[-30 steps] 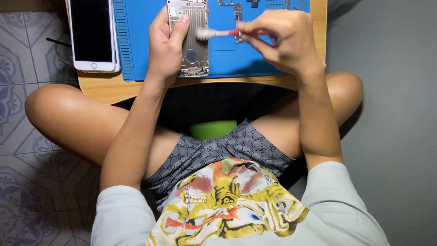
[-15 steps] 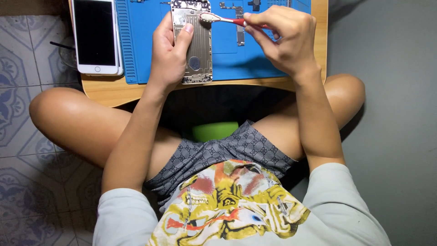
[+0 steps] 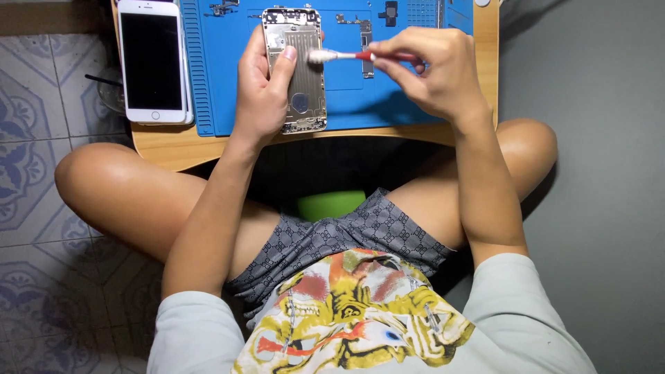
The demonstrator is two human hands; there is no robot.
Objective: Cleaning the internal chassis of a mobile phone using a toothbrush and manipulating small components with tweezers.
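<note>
Here the left hand (image 3: 260, 97) is clamping the thin, rigid, probably fragile phone shell (image 3: 296, 69) by its edges; right hand (image 3: 433, 73) fingers are pinching a light brush (image 3: 346, 56).

Bare phone shell (image 3: 303, 76), red-handled brush (image 3: 344, 56) atop.

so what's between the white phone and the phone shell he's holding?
Head view: a strip of blue mat, its ridged left edge, then the left hand gripping the shell. The white phone lies on the wooden table, overlapping the mat's edge.
</note>
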